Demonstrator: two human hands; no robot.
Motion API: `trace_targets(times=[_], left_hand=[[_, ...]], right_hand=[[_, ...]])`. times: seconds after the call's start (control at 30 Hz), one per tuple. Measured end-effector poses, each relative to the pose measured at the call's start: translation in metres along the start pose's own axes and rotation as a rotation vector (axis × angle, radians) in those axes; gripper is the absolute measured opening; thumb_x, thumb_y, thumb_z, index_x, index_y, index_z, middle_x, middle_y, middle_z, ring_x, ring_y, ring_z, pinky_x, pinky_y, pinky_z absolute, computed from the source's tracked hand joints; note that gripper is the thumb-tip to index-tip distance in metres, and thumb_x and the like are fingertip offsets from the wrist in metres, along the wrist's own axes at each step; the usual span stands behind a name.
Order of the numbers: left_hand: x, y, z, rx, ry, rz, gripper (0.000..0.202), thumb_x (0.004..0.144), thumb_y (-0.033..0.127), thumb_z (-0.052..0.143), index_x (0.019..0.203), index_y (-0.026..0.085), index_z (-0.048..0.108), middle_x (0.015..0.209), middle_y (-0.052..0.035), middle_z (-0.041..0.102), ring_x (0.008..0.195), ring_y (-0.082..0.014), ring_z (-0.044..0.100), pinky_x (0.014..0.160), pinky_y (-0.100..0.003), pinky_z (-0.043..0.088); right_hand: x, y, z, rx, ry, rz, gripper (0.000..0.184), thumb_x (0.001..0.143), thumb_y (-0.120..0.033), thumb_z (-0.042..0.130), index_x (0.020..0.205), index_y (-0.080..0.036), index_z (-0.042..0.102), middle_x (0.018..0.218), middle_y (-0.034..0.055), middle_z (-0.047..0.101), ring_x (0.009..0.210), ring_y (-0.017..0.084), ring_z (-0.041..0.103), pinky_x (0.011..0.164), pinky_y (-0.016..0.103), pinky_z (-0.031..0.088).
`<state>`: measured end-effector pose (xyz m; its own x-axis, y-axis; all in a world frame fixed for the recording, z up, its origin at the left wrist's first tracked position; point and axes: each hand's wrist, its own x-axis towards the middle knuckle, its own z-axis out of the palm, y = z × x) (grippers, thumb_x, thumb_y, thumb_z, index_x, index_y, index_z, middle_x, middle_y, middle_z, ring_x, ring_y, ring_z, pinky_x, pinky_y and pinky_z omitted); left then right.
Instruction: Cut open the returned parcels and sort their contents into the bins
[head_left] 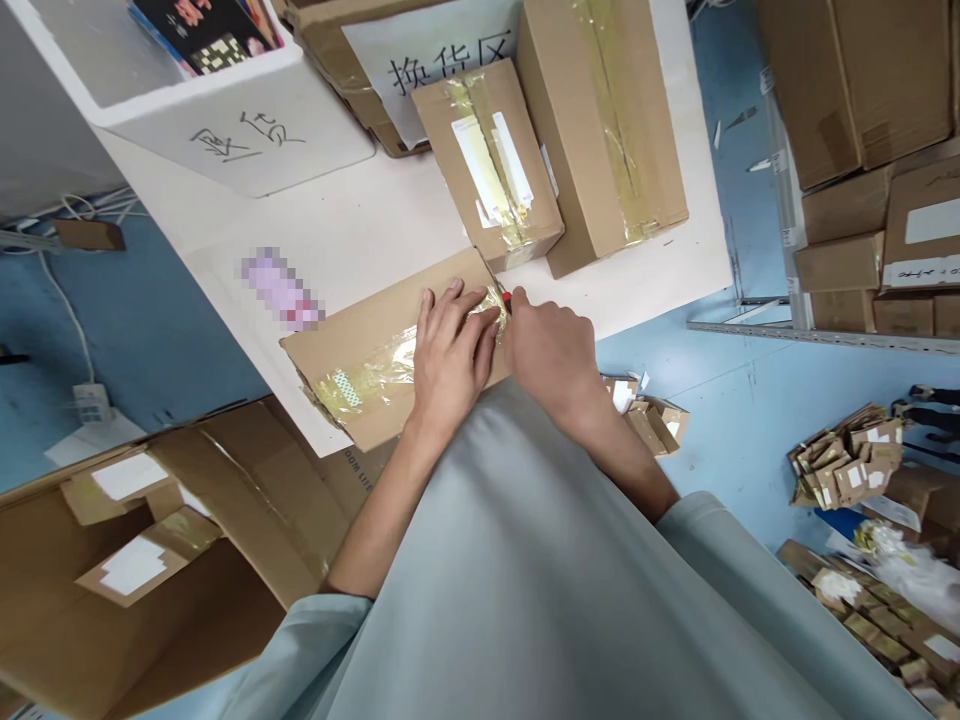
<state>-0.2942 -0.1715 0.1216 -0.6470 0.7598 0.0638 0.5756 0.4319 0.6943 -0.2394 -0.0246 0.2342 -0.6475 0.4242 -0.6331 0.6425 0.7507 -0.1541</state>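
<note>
Carton (369, 334) under parted left fingers (439, 322)

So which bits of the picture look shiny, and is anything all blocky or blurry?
In the head view, white glare gleams on the yellowish tape along the box under the left hand; also in the head view, the small purple thing is broken into blocky squares, so its details can't be seen.

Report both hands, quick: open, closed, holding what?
Left hand: open, laid on the taped cardboard box.
Right hand: closed around a small red object, mostly hidden, at the box's end.
</note>
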Motion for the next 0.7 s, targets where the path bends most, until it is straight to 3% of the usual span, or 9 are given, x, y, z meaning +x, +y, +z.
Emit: trace_targets(times=[0.13, 0.37, 0.57, 0.7], left_hand=[[0.003, 0.000, -0.001, -0.004, 0.004, -0.004, 0.031, 0.120, 0.034, 0.050, 0.135, 0.027, 0.076, 0.154, -0.0118, 0.075, 0.167, -0.0342, 0.054, 0.148, -0.071, 0.024], [-0.008, 0.013, 0.009, -0.001, -0.026, 0.033, 0.027, 0.121, 0.034, 0.052, 0.132, 0.027, 0.076, 0.151, -0.0121, 0.076, 0.165, -0.0337, 0.057, 0.147, -0.070, 0.026], [-0.009, 0.012, 0.013, 0.019, 0.001, 0.015, 0.033, 0.123, 0.039, 0.046, 0.135, 0.027, 0.074, 0.151, -0.0126, 0.076, 0.167, -0.0341, 0.055, 0.147, -0.071, 0.025], [-0.005, 0.010, 0.010, 0.003, 0.007, 0.000, 0.031, 0.122, 0.040, 0.049, 0.133, 0.028, 0.075, 0.152, -0.0129, 0.076, 0.166, -0.0343, 0.055, 0.147, -0.070, 0.025]], right_hand=[[0.005, -0.005, -0.005, -0.021, 0.021, -0.025, 0.036, 0.115, -0.009, 0.046, 0.140, -0.010, 0.072, 0.127, 0.0226, 0.084, 0.116, 0.030, 0.083, 0.091, 0.033, 0.058], [-0.024, 0.015, 0.012, -0.086, -0.020, 0.042, 0.036, 0.121, -0.018, 0.039, 0.142, -0.012, 0.068, 0.116, 0.0235, 0.084, 0.112, 0.033, 0.085, 0.088, 0.035, 0.058], [-0.016, 0.016, 0.006, -0.029, -0.029, 0.019, 0.035, 0.120, -0.017, 0.041, 0.134, -0.014, 0.073, 0.118, 0.0232, 0.084, 0.114, 0.032, 0.084, 0.092, 0.036, 0.059], [-0.018, 0.010, 0.005, -0.002, -0.007, 0.033, 0.034, 0.120, -0.015, 0.043, 0.138, -0.012, 0.073, 0.117, 0.0231, 0.084, 0.111, 0.031, 0.085, 0.090, 0.035, 0.060]])
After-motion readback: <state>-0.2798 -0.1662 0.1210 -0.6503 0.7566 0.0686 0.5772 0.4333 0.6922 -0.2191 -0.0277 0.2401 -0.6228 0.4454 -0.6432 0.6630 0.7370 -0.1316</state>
